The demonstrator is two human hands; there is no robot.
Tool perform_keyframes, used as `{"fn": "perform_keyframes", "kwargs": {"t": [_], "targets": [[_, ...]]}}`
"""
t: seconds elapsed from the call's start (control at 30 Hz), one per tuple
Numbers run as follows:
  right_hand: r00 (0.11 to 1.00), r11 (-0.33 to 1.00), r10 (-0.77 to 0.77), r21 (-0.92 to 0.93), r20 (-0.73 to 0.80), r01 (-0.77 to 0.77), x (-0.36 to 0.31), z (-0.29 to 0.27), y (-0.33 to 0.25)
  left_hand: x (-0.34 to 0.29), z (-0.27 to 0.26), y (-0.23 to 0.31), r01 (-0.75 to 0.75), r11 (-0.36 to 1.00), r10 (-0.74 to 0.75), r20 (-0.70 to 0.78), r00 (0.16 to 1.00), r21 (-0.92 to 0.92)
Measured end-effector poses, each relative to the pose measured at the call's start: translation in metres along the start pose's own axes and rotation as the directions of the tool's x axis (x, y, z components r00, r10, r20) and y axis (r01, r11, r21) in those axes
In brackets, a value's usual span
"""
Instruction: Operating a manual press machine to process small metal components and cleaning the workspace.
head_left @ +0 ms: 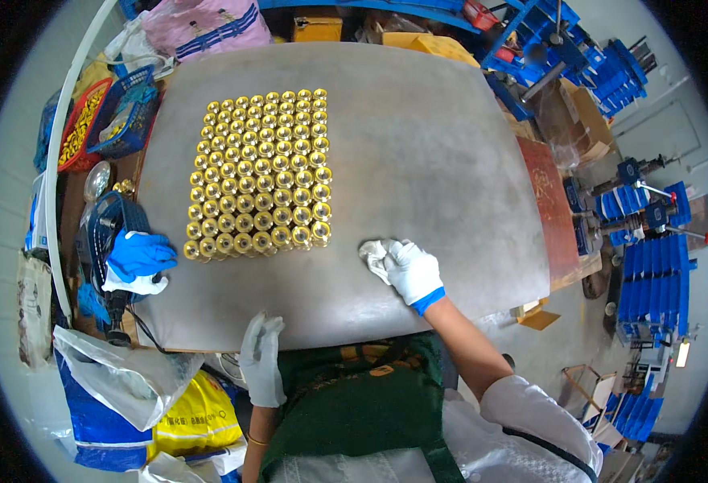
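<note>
My right hand [417, 276], in a white glove with a blue cuff, presses a crumpled white cloth [375, 259] onto the bare metal tabletop [418, 161]. Its fingers are closed around the cloth. At the table's near edge is my left hand [262, 358], in a whitish glove, with fingers stretched out and nothing seen in it. Left of the right hand, round brass-coloured fittings [262, 179] stand upright in close, even rows. Each has a hole in its top.
Along the left edge are a blue basket [133, 121], a red basket of small brass parts [84, 125] and blue-and-white gloves [139, 259]. Plastic bags [193, 419] lie at lower left. Blue bins [656, 294] and a cardboard box [587, 121] stand to the right.
</note>
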State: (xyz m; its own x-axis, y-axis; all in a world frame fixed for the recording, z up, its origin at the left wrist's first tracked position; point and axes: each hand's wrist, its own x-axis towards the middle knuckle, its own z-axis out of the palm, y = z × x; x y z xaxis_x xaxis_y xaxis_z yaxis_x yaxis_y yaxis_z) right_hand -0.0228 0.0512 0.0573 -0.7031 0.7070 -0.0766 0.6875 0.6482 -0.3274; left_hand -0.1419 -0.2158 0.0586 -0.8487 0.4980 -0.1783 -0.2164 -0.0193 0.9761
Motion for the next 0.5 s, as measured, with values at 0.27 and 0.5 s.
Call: {"fn": "perform_keyframes", "kwargs": {"t": [0.27, 0.5], "targets": [[0.943, 0.951, 0.117, 0.309, -0.312, -0.015, -0.012, -0.016, 0.020, 0.002, 0.005, 0.003, 0.042, 0.999, -0.042, 0.000, 0.999, 0.012], [0.796, 0.852, -0.502, -0.039, -0.338, 0.521, -0.017, -0.009, 0.000, 0.003, 0.015, 0.003, 0.026, 0.999, -0.028, 0.041, 0.999, 0.043]]}}
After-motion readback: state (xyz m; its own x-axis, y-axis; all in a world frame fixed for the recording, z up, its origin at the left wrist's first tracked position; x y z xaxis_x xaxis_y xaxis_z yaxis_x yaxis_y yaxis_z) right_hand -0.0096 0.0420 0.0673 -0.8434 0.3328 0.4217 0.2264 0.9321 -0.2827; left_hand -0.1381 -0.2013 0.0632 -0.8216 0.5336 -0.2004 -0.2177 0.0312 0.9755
